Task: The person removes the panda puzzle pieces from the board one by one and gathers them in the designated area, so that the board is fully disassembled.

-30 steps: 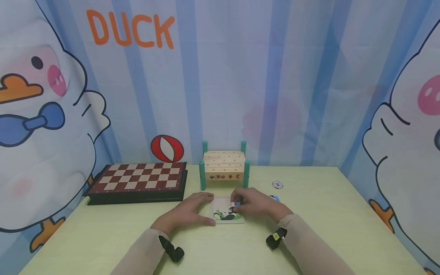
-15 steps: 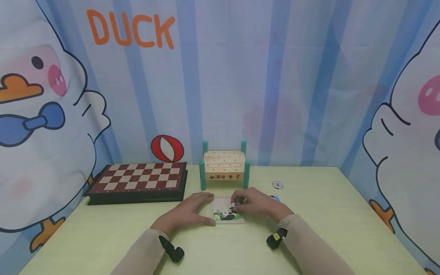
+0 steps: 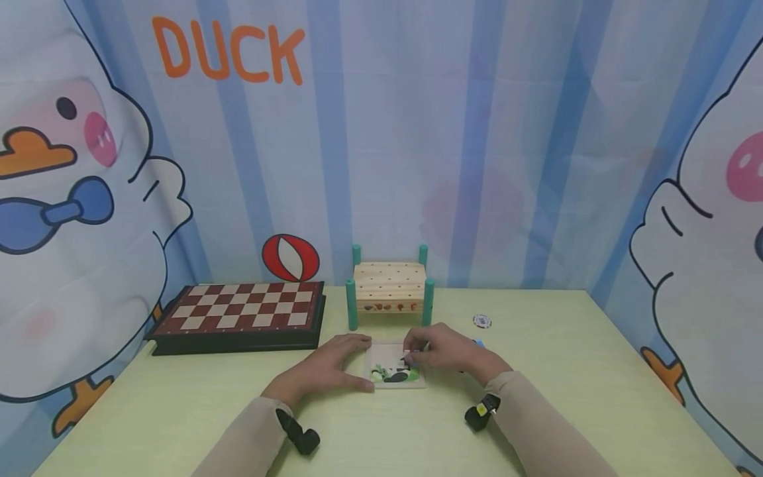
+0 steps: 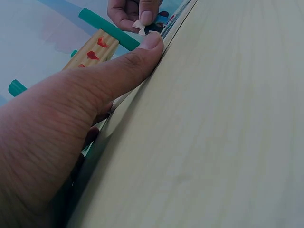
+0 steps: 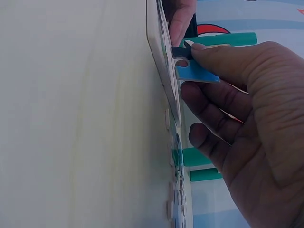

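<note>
A flat puzzle board [image 3: 386, 352] with a pale frame lies in front of the person, its lower part filled with green, black and white picture pieces. The left hand [image 3: 322, 369] rests along its left side, thumb at the near corner and fingers at the far corner; in the left wrist view the thumb [image 4: 142, 52] presses the board's edge. Over the board's right part, the right hand [image 3: 446, 351] pinches a blue, black and white jigsaw piece [image 5: 198, 72] between thumb and fingers. That piece stands tilted against the board's surface, and the fingers partly hide it.
Several loose jigsaw pieces [image 5: 176, 161] lie right of the board, mostly hidden behind the right hand in the head view. A small wooden toy bed [image 3: 390, 281] with green posts stands behind, a chessboard box [image 3: 238, 311] at back left, a round chip [image 3: 482, 321] at right.
The right hand has shifted slightly right and away from the person, and the piece in its fingers has turned, showing less blue. The left hand and the board have stayed put.
</note>
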Available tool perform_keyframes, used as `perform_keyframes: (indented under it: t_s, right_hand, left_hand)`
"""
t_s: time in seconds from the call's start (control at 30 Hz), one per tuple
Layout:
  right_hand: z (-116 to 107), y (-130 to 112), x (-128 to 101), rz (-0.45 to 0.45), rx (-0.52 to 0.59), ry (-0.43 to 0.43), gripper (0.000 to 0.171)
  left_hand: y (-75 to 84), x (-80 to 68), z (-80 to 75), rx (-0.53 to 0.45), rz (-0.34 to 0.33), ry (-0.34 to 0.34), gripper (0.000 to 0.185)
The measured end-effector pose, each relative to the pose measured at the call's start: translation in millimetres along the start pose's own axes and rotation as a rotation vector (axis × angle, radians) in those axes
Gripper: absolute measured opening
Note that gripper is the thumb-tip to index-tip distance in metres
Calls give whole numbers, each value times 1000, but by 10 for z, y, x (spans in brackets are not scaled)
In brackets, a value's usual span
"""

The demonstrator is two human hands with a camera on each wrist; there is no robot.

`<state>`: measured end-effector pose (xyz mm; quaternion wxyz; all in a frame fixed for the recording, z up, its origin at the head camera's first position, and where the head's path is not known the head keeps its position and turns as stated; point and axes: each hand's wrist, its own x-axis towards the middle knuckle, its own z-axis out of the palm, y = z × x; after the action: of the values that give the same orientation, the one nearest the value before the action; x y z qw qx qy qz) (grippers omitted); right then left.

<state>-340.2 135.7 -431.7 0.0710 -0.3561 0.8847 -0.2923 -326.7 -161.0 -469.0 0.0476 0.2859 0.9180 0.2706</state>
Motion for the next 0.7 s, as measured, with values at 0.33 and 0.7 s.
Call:
perform_keyframes:
  t_s: [0.33, 0.7]
  right_hand:
    - [-22, 14, -32, 21, 4, 18, 12]
    - [-160, 200, -228, 25, 7, 39, 5]
  left_hand:
    - [-11, 0, 4, 1, 4, 3, 96]
    - [-5, -3, 3, -4, 2, -4, 97]
